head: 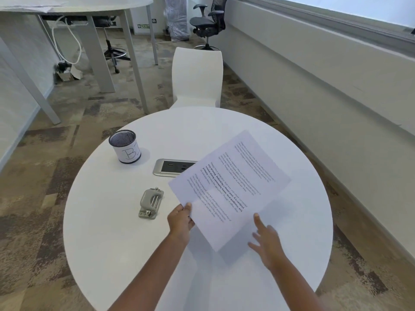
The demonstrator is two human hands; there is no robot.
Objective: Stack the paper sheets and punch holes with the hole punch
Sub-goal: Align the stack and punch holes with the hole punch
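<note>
Printed paper sheets (pixel 231 187) are held tilted above the round white table (pixel 134 243), casting a shadow under their near corner. My left hand (pixel 180 221) pinches their near left edge, thumb on top. My right hand (pixel 267 239) hovers with fingers spread beside the near right edge; whether it touches the sheets I cannot tell. A grey metal hole punch (pixel 151 203) lies on the table left of my left hand, untouched.
A mesh pen cup (pixel 125 149) with a paper label stands at the table's far left. A silver power socket panel (pixel 174 167) is set into the tabletop, partly under the sheets. A white chair (pixel 197 77) stands behind the table.
</note>
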